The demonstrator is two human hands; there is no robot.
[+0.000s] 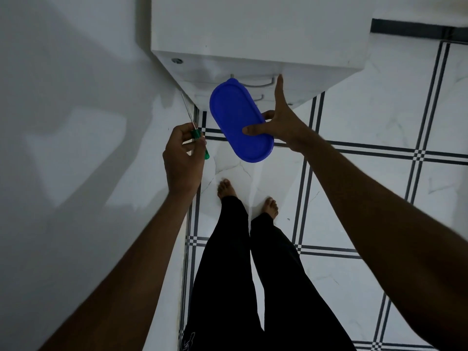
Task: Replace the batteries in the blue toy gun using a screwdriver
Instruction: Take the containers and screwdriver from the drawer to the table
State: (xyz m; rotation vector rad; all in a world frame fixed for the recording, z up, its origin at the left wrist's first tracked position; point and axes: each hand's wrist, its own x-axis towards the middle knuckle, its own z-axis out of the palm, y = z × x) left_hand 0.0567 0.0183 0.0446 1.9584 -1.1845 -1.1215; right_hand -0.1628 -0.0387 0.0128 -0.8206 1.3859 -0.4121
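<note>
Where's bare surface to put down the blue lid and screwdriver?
Bare patch: the white cabinet top, clear from its front edge back. The tiled floor right of the feet is also bare. Crowded: the drawer front, where the right hand holds the blue lid and the left hand grips the screwdriver.

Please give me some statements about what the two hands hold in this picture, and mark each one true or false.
1. The left hand grips a green-handled screwdriver. True.
2. The screwdriver's metal shaft points down at the floor. False: it points up and away, toward the white drawer cabinet.
3. The right hand holds a blue oval lid. True.
4. The lid lies on the tiled floor. False: it is held in the air.
5. The person wears shoes. False: both feet are bare.
</note>
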